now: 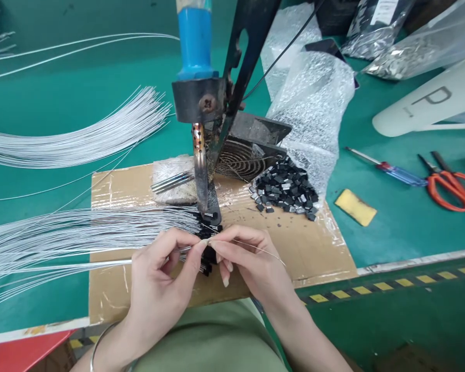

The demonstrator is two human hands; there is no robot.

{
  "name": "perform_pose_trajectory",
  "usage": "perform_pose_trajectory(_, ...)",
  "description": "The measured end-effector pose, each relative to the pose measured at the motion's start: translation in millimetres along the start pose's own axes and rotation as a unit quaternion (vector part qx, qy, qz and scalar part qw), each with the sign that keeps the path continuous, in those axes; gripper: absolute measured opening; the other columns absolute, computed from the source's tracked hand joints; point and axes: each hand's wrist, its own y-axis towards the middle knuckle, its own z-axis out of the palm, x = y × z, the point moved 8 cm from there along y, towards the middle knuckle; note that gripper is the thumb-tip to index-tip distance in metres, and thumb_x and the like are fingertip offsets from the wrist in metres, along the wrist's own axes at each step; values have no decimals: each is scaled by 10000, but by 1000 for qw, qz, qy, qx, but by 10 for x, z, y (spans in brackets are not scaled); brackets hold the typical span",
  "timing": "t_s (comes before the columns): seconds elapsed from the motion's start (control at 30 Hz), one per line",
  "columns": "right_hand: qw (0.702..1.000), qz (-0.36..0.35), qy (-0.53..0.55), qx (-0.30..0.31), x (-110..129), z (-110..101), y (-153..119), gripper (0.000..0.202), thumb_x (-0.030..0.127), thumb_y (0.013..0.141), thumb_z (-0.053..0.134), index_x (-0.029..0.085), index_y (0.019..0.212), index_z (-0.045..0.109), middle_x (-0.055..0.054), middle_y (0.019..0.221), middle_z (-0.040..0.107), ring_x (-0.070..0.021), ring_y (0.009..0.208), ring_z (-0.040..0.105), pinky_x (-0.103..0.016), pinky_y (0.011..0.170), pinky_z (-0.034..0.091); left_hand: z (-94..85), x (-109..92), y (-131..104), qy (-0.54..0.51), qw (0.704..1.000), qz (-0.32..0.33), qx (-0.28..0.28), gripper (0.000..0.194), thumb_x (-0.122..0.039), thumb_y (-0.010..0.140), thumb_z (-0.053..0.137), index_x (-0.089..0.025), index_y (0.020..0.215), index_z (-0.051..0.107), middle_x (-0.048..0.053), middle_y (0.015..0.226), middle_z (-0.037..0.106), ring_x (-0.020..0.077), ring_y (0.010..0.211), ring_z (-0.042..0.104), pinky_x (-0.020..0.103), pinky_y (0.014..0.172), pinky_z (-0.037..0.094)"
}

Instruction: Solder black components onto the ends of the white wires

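My left hand is closed, thumb and forefinger pinched at the end of a white wire. Several white wires run into this hand from the left. Close against it, my right hand pinches a thin metallic wire that trails back over its fingers. The fingertips of both hands meet and hide the wire ends. Just above them, a soldering iron with a blue handle is clamped tip down. Under the tip lies a bundle of white wires with black connectors on their ends.
A pile of small black connector pieces lies on the cardboard beside a round fan grille. Further right are a yellow sponge, a screwdriver and orange-handled scissors. Another white wire bundle lies at back left.
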Motion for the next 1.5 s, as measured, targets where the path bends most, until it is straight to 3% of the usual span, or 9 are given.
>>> perform_pose_trajectory(0.43, 1000, -21, 12, -1, -32, -9, -32, 72, 296, 866, 859, 231, 834, 864, 37, 659, 715, -57, 445, 631, -145, 447, 574, -2, -58, -13, 39, 998, 34, -22, 105, -161, 948, 703, -247, 887, 708, -60, 674, 623, 94, 554, 439, 239, 528, 357)
perform_pose_trajectory(0.87, 1000, 7, 13, -15, 19, 9, 6, 95, 268, 790, 866, 188, 744, 843, 40, 554, 639, -74, 411, 589, -162, 402, 532, -7, -250, 13, 98, 989, 114, -1, 151, -93, 934, 691, -242, 910, 679, -100, 646, 594, 75, 487, 376, 270, 546, 340)
perform_pose_trajectory(1.3, 996, -11, 62, -69, -46, 40, -18, 90, 283, 732, 870, 208, 694, 839, 27, 561, 626, -72, 443, 502, -184, 394, 519, -5, -103, -10, 51, 997, 36, -35, 104, -170, 938, 708, -226, 851, 702, -55, 603, 559, 100, 514, 388, 254, 481, 316)
perform_pose_trajectory(1.5, 997, -43, 31, -63, -43, 6, -41, 106, 321, 788, 887, 223, 764, 856, 27, 598, 660, -75, 436, 572, -184, 420, 535, 11, 29, -21, -10, 1000, -23, -18, 103, -219, 962, 695, -224, 861, 712, -33, 660, 598, 100, 542, 452, 246, 489, 337)
